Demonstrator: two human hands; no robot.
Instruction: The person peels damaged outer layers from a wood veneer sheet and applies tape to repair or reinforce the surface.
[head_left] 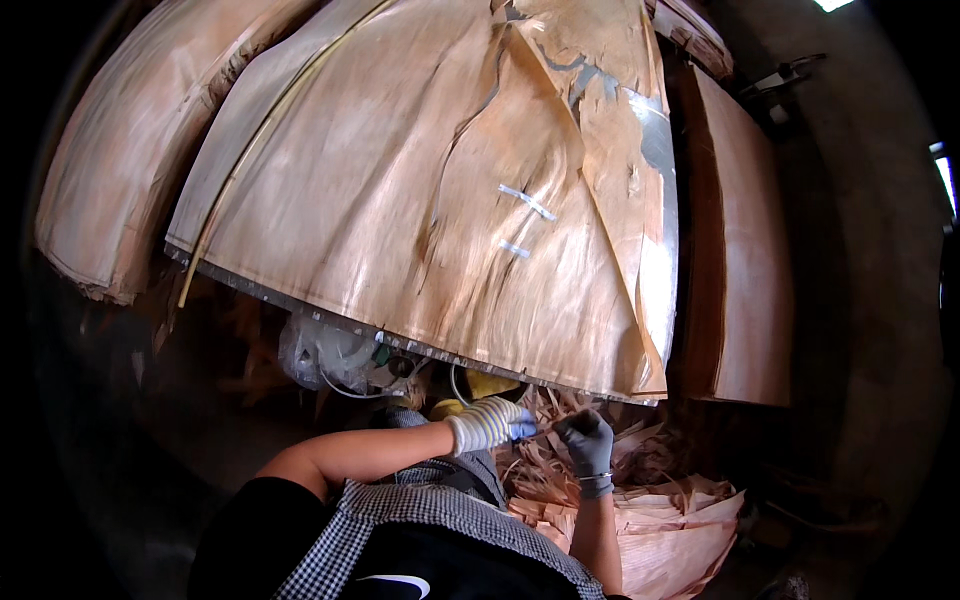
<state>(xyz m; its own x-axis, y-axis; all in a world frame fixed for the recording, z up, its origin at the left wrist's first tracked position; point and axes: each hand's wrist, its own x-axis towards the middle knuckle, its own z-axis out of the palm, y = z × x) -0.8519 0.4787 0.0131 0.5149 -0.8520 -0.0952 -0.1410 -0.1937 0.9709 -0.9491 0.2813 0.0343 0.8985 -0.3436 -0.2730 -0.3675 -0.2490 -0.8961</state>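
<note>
My left hand (489, 424), in a white striped glove with blue fingertips, is closed in front of my body. Close to its right, my right hand (590, 447), in a grey glove, is curled shut. A thin reddish-brown strip (541, 433) runs between the fingers of both hands; its exact kind is too small to tell. Just beyond my hands lies a large wood veneer sheet (380, 190) on a raised table. Two short pieces of pale tape (527, 201) cross a split in it. The veneer's right side is torn and folded, baring a grey, shiny surface (655, 250).
Veneer stacks stand left (140, 150) and right (745, 240) of the table. A thin yellowish strip (240, 160) lies along the sheet's left side. Below the front edge are clear plastic (325, 350) and a round container (490, 385). Veneer scraps (670, 525) lie by my right arm.
</note>
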